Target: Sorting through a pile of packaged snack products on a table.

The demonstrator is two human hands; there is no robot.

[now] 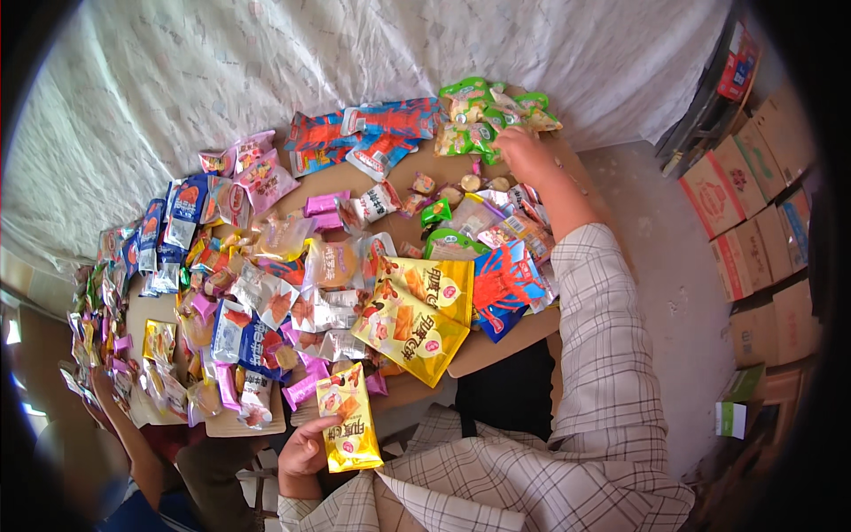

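My left hand (303, 450), near the lower edge, is closed on a yellow snack packet (349, 421) with a picture of pastry on it. My right arm stretches to the far right end of the table. There my right hand (523, 149) is at a pile of green snack packets (470, 137), its bent fingers pinching the edge of one; the fingertips are partly hidden. More yellow snack packets (417, 332) lie overlapped at the near edge. Beside them is a blue packet with a red pattern (510, 279). Small round wrapped sweets (470, 183) lie just nearer than my right hand.
Mixed snacks cover the cardboard-topped table (612, 266), with blue-and-red pouches (390, 120) at the back and pink packets (266, 182) further left. Another person's hand (102, 386) reaches in at the left. A white sheet (355, 53) hangs behind; cardboard boxes (745, 195) are stacked at right.
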